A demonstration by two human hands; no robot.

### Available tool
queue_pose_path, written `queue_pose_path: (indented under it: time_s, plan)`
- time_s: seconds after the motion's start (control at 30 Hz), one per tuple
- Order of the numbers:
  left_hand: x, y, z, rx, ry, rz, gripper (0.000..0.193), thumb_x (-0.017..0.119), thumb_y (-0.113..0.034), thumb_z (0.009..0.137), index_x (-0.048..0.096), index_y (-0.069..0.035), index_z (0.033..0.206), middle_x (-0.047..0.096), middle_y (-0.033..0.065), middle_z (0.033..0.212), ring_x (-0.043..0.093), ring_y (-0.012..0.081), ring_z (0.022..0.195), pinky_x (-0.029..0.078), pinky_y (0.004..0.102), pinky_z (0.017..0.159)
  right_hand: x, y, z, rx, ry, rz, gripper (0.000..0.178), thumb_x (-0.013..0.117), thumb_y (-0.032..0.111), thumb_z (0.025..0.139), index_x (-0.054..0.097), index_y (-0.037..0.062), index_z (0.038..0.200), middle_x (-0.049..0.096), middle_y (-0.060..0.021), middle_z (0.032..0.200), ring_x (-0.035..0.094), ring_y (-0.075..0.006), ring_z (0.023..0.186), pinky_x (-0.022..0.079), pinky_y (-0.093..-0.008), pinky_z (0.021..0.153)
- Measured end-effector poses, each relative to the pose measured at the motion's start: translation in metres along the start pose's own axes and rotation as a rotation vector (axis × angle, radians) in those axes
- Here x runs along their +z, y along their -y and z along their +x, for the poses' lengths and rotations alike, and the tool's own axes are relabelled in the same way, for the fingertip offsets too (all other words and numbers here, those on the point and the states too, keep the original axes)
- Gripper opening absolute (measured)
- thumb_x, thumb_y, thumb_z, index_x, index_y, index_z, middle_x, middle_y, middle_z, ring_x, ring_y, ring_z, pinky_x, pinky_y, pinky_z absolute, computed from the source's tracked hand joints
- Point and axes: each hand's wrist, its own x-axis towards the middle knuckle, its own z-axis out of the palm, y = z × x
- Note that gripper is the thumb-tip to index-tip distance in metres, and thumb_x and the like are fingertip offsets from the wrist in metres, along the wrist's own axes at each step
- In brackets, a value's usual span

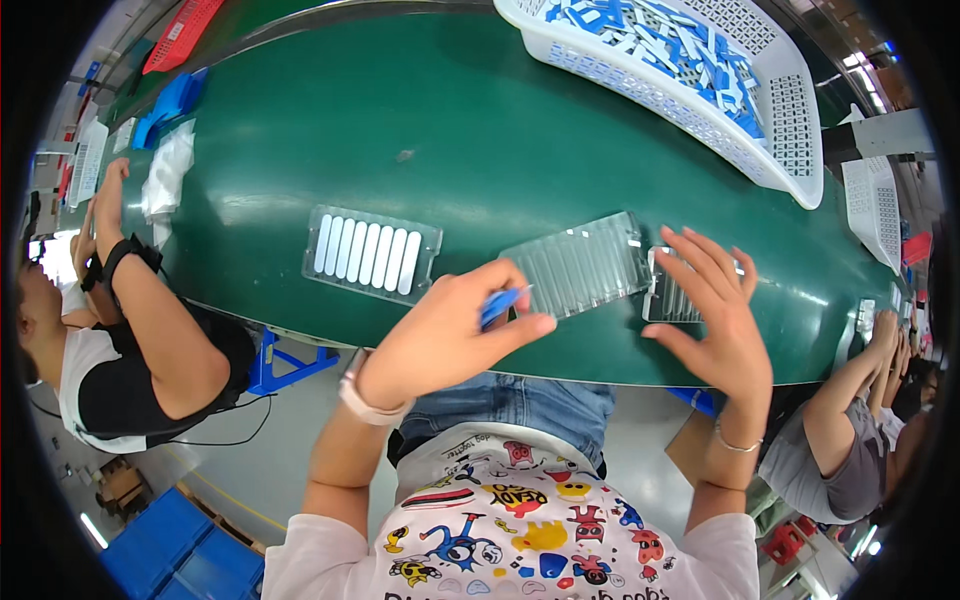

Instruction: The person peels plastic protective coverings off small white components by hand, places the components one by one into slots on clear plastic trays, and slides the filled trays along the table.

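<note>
My left hand (432, 325) is closed around a small blue piece (498, 306), which sticks out between thumb and fingers and is partly hidden. Just right of that hand lies an empty-looking clear plastic tray (585, 262) with ribbed slots, set at a slant. My right hand (715, 325) has its fingers spread over a second clear tray (668, 302) and covers part of it; whether it touches the tray I cannot tell. Left of my left hand, a third clear tray (430, 243) holds a row of several white, round-ended strips (364, 252).
A white perforated basket (660, 88) full of blue and white pieces (680, 45) stands at the far right of the green table (330, 120). A crumpled plastic bag (170, 170) and a blue object (172, 105) lie at left. Other people sit on both sides.
</note>
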Motion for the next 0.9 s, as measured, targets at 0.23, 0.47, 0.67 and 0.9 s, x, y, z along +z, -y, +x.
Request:
queue_pose_path:
  time_s: [0.23, 0.47, 0.67, 0.9]
  plan:
    - [-0.007, -0.018, 0.000, -0.285, 0.543, -0.791, 0.026, 0.070, -0.026, 0.084, 0.053, -0.007, 0.085, 0.047, -0.0050, 0.062, 0.039, 0.0024, 0.048, 0.032, 0.0201, 0.045, 0.025, 0.056, 0.032, -0.026, -0.146, 0.850, 0.035, 0.076, 0.010, 0.071, 0.066, 0.0041, 0.103, 0.064, -0.0071, 0.098, 0.058, -0.0178, 0.080, 0.045, -0.0264, 0.069]
    - [0.004, -0.008, 0.000, -0.339, 0.674, -1.349, 0.025, 0.049, -0.030, 0.097, 0.050, -0.006, 0.090, 0.038, -0.0045, 0.060, 0.032, 0.0026, 0.045, 0.024, 0.0198, 0.040, 0.034, 0.038, 0.036, 0.083, -0.040, 1.088, 0.012, 0.066, 0.007, 0.083, 0.068, 0.0004, 0.093, 0.063, -0.0069, 0.091, 0.053, -0.0092, 0.069, 0.042, -0.0241, 0.057]
    - [0.008, -0.001, 0.002, -0.452, 0.579, -1.468, 0.029, 0.041, -0.030, 0.099, 0.041, -0.010, 0.078, 0.035, -0.0028, 0.057, 0.028, 0.0048, 0.043, 0.022, 0.0207, 0.039, 0.028, 0.023, 0.032, 0.144, -0.279, 1.035, 0.011, 0.063, 0.005, 0.086, 0.068, -0.0009, 0.093, 0.065, -0.0076, 0.091, 0.053, -0.0097, 0.069, 0.042, -0.0228, 0.059]
    - [0.026, 0.008, -0.004, -0.455, 0.609, -1.927, 0.027, 0.040, -0.031, 0.093, 0.047, -0.006, 0.094, 0.043, 0.0032, 0.066, 0.036, 0.0079, 0.049, 0.026, 0.0222, 0.038, 0.027, -0.002, 0.019, -0.264, -0.318, -0.176, 0.023, 0.075, 0.016, 0.066, 0.068, 0.0118, 0.087, 0.062, 0.0023, 0.109, 0.053, -0.0206, 0.099, 0.036, -0.0363, 0.074]
